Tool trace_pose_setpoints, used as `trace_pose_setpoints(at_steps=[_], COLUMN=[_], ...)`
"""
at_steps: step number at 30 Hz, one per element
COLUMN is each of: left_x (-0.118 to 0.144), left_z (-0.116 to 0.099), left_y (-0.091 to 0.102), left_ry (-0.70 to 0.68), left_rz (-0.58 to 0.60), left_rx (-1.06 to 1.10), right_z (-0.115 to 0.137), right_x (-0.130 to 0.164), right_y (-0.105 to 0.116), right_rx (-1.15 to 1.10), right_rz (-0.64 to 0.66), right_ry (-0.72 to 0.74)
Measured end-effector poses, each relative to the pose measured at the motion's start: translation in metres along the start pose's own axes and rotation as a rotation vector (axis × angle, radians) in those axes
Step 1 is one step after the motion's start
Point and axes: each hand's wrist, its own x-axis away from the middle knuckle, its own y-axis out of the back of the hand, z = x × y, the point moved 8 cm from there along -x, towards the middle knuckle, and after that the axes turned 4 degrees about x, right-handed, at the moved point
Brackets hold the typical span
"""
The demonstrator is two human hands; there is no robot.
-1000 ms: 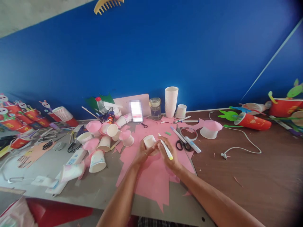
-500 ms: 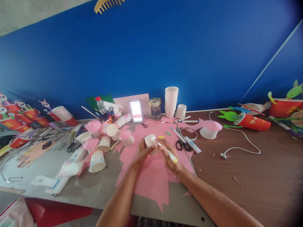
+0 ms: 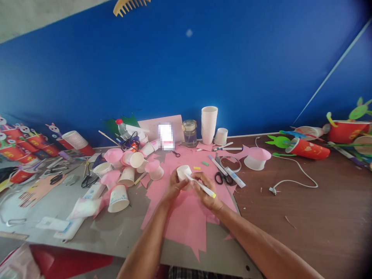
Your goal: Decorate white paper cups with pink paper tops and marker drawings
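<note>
A: Entry, head view. Where is the small white paper cup [image 3: 183, 171]?

B: Over the pink paper sheet [image 3: 186, 217], near its far half, lifted off it and tilted. The left hand [image 3: 175, 186] wraps its side, fingers curled around it, thumb on the wall.

A: Right hand [image 3: 207, 192]?

B: Closed around a white marker [image 3: 200, 185] with a yellow-green end. The writing tip touches the cup just below the rim; the coloured end points away from the cup, toward the person.

A: Surroundings, relative to the cup?

B: 1 pair of black-handled scissors [image 3: 220, 178] just right of it. 1 stack of white cups [image 3: 209, 124] behind it, against the blue wall. A heap of pink-capped cups [image 3: 128, 170] to its left. White cable [image 3: 293, 178] well to the right.
</note>
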Motion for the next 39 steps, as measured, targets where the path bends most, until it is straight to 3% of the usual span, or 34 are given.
trace_pose_setpoints(at_steps=[9,31,39], left_x=[0.0008,0.0023,0.0020], left_z=[-0.0038,-0.0025,-0.0027], left_y=[-0.0036,-0.0040,-0.0023], left_ry=[-0.024,0.002,-0.010], left_rz=[0.053,0.042,0.016], left_rx=[-0.070,-0.085,-0.070], right_z=[-0.0012,-0.0030,-0.0027], right_x=[0.0013,0.0001,-0.0003], right_y=[-0.0003,-0.0018,0.0006], right_rx=[0.017,0.009,0.024], right_rz=[-0.003,0.024,0.007], right_ry=[0.015,-0.034,0.015])
